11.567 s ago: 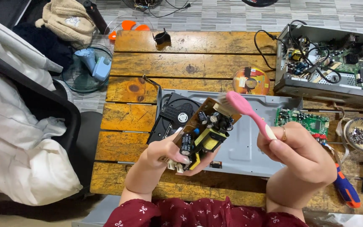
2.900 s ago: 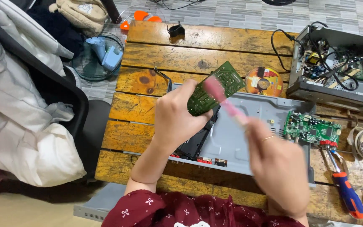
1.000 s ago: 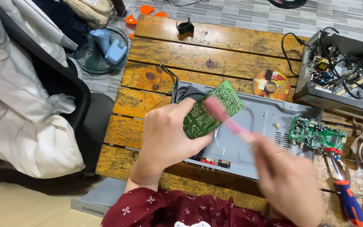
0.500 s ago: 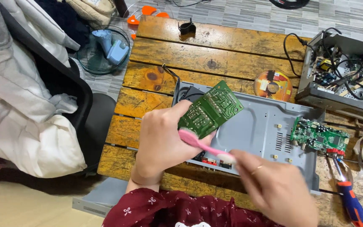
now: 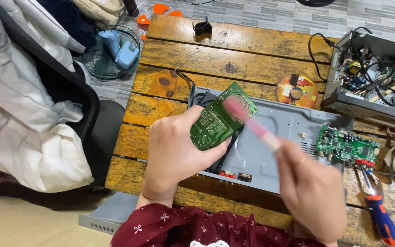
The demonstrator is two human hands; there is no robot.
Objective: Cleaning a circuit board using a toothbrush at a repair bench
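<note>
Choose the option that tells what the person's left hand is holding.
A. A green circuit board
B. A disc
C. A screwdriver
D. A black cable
A. The left hand grips a green circuit board above the grey metal chassis, while the right hand brings a pink brush to the board; the disc and screwdriver lie on the wooden table.

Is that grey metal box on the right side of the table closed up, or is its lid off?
Open. The grey metal box has no top cover: its circuit boards and tangled black cables show from above.
</note>
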